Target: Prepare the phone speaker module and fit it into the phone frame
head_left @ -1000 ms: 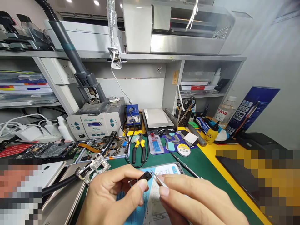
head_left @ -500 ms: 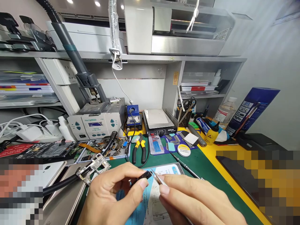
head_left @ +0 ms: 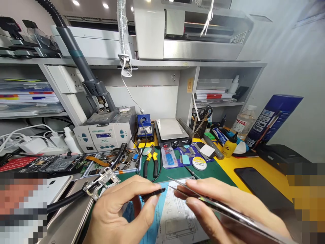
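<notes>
Between the thumb and fingers of my left hand (head_left: 124,210) is a small black part (head_left: 153,194), held edge-on; its exact kind I cannot make out. My right hand (head_left: 228,206) grips metal tweezers (head_left: 215,202), whose two thin tips are apart and point left, just right of the black part without touching it. Below both hands lies a blue and white printed sheet (head_left: 177,222) with a line drawing on it. A bare circuit board (head_left: 103,183) stands to the left of my left hand, beside a black hose.
Yellow-handled pliers (head_left: 151,161) lie on the green mat behind my hands. A tray of electronic parts (head_left: 127,161) and a rework station (head_left: 104,135) are at the left. A heating plate (head_left: 172,132) stands at the back. A dark phone (head_left: 261,189) and yellow bottle (head_left: 229,145) are at the right.
My right hand has drawn back to the right, and the tweezers' tips have spread apart, away from the black part. My left hand has turned the part slightly.
</notes>
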`<state>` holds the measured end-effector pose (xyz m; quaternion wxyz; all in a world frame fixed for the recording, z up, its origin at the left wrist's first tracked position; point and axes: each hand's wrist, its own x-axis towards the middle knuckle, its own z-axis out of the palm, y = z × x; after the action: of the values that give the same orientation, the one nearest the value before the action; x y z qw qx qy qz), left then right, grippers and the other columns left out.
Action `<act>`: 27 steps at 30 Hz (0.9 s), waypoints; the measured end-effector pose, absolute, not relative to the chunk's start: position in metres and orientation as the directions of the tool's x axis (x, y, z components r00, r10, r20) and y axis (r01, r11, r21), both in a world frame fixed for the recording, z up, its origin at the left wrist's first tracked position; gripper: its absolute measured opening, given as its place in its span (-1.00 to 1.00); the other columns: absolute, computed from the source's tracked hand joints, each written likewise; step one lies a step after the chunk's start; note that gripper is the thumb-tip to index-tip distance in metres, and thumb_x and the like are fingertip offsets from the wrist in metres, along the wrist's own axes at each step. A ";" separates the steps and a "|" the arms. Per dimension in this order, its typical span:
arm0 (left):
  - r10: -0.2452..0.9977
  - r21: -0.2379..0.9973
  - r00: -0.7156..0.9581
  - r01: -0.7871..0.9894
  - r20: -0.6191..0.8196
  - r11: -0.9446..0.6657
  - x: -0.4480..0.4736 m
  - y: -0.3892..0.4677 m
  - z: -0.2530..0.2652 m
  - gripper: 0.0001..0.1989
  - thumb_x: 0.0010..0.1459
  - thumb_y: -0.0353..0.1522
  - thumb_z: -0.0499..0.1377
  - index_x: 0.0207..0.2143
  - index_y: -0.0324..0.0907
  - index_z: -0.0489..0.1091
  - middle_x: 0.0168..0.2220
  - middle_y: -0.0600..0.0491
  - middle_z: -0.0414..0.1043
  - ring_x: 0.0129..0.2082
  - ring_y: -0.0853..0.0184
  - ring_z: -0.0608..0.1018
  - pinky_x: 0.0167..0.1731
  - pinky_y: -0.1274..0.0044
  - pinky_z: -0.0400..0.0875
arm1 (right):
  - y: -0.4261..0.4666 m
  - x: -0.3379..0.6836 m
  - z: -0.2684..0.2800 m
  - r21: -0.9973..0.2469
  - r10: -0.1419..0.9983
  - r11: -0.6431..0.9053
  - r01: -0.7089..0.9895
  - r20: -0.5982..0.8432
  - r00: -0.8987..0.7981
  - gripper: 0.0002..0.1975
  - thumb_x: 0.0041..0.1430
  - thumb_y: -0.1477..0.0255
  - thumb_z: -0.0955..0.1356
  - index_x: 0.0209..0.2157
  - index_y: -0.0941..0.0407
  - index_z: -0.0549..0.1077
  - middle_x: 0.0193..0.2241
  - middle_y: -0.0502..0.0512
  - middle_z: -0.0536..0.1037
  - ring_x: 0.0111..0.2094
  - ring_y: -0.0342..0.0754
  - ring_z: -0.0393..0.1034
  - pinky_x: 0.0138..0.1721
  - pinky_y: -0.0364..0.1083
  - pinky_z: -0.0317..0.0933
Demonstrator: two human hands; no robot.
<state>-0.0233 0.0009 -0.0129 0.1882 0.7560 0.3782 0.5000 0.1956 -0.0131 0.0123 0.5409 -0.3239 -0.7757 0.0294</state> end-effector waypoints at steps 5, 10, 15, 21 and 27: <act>0.699 0.579 0.227 0.420 0.678 -0.699 -0.026 0.004 -0.013 -0.66 0.12 -0.59 0.20 -0.17 0.04 0.48 -0.38 0.26 0.55 -0.44 0.49 0.58 -0.40 0.69 0.48 | -0.008 0.200 0.024 -0.597 0.655 0.755 0.271 0.689 -0.309 -0.66 0.11 0.73 0.48 -0.14 0.07 0.62 -0.23 -0.03 0.73 -0.25 -0.15 0.66 -0.14 -0.35 0.51; 0.663 0.542 0.236 0.418 0.710 -0.729 -0.028 0.006 -0.014 -0.68 0.11 -0.59 0.19 -0.19 0.00 0.47 -0.34 0.18 0.58 -0.34 0.39 0.61 -0.43 0.65 0.46 | -0.003 0.196 0.031 -0.566 0.609 0.793 0.224 0.720 -0.334 -0.68 0.04 0.79 0.48 -0.21 0.15 0.65 -0.28 0.05 0.73 -0.26 -0.11 0.66 -0.14 -0.32 0.52; 0.652 0.531 0.281 0.402 0.704 -0.746 -0.027 0.007 -0.015 -0.68 0.14 -0.61 0.17 -0.17 -0.02 0.45 -0.35 0.16 0.57 -0.36 0.39 0.61 -0.37 0.61 0.48 | -0.003 0.195 0.031 -0.500 0.554 0.832 0.239 0.755 -0.351 -0.69 0.05 0.78 0.46 -0.22 0.17 0.65 -0.32 0.08 0.73 -0.30 -0.07 0.67 -0.19 -0.28 0.55; 0.640 0.513 0.300 0.406 0.707 -0.757 -0.028 0.007 -0.014 -0.70 0.13 -0.60 0.18 -0.18 -0.05 0.45 -0.37 0.15 0.55 -0.39 0.41 0.59 -0.31 0.57 0.50 | -0.004 0.197 0.028 -0.499 0.552 0.834 0.236 0.754 -0.356 -0.71 0.03 0.81 0.46 -0.24 0.24 0.64 -0.34 0.13 0.73 -0.30 -0.07 0.66 -0.17 -0.29 0.54; 0.624 0.484 0.323 0.418 0.712 -0.769 -0.027 0.006 -0.011 -0.71 0.12 -0.61 0.17 -0.18 -0.08 0.44 -0.39 0.13 0.53 -0.41 0.41 0.57 -0.35 0.58 0.50 | -0.004 0.196 0.027 -0.486 0.538 0.843 0.229 0.758 -0.369 -0.69 0.06 0.80 0.44 -0.20 0.20 0.63 -0.33 0.11 0.73 -0.31 -0.05 0.67 -0.20 -0.25 0.56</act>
<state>-0.0272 0.0060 -0.0107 0.1063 0.8064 0.3228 0.4840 0.1963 -0.0043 0.0268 0.5097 -0.2355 -0.8135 0.1514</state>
